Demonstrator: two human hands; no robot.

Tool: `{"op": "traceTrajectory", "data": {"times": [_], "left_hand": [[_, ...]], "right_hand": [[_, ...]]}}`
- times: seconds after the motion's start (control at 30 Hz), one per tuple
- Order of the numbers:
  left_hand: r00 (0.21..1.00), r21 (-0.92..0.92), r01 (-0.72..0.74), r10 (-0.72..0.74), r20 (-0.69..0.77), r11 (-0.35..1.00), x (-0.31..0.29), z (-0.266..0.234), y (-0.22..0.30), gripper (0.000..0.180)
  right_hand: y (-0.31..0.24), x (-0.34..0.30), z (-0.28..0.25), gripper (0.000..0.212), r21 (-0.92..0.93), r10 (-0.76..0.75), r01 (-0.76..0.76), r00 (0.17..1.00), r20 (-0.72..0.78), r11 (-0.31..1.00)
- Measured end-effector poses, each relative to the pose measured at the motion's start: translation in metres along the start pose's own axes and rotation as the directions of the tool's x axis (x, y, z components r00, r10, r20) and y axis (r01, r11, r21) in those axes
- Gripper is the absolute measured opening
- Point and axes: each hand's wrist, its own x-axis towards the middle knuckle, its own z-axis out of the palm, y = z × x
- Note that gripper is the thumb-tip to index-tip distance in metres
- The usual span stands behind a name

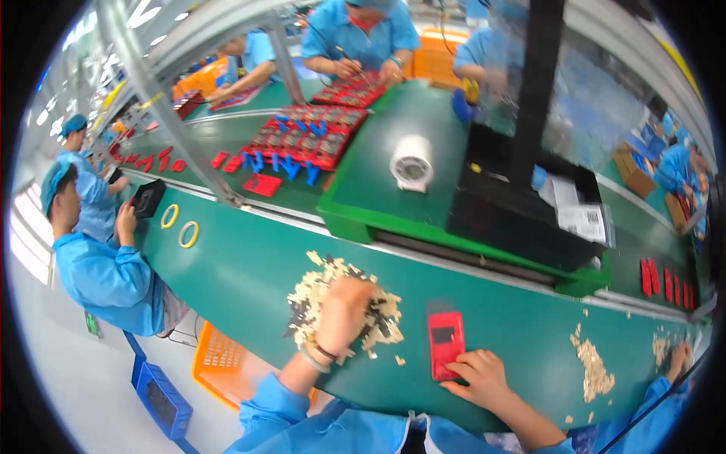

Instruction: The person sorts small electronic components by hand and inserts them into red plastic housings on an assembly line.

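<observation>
Small cream and black pieces lie in a heap point(308, 291) on the green work surface. My left hand point(346, 309) is over the heap with fingers curled down into it; whatever the fingertips pinch is hidden. To its right lies a flat red rectangular case point(446, 354) with a dark rectangle in its upper half. My right hand point(481, 378) holds the case by its lower right edge, thumb below and fingers along the side. A few loose cream pieces point(400, 361) lie between the heap and the case.
More cream pieces point(593, 371) lie to the right, near another person's hand point(681, 357). Two yellow tape rolls point(188, 234) lie at left. Beyond the surface's far edge stand a green platform point(355, 198), a white round device point(412, 162) and red trays point(302, 140). An orange basket point(219, 363) is below.
</observation>
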Motion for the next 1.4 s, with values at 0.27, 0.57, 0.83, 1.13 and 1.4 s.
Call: {"op": "traceTrajectory", "data": {"times": [0.27, 0.57, 0.83, 1.13, 1.4], "left_hand": [[0.902, -0.552, 0.214, 0.054, 0.428, 0.806, 0.011, 0.047, 0.065, 0.011], [0.791, -0.744, 0.572, 0.008, 0.612, 0.345, -0.003, 0.073, 0.043, 0.013], [0.904, -0.820, 0.369, 0.037, 0.427, 0.437, -0.003, 0.066, 0.052, 0.010], [0.844, -0.683, -0.376, 0.535, 0.026, 0.626, -0.006, 0.051, 0.079, 0.016], [0.845, -0.510, -0.416, 0.527, 0.090, 0.753, 0.000, 0.066, 0.068, 0.018]], "right_hand": [[-0.005, 0.081, -0.001, 0.021, 0.468, 0.374, -0.149, 0.819, -0.435, 0.871], [0.006, 0.084, 0.001, 0.017, 0.120, 0.190, -0.147, 0.763, -0.618, 0.982], [0.010, 0.075, -0.007, 0.018, 0.125, 0.147, -0.099, 0.863, -0.484, 0.987], [0.024, 0.005, -0.018, 0.008, 0.800, 0.782, -0.458, 0.623, -0.022, 0.387], [0.047, -0.029, -0.040, 0.020, 0.322, 0.616, -0.527, 0.713, -0.335, 0.786]]}}
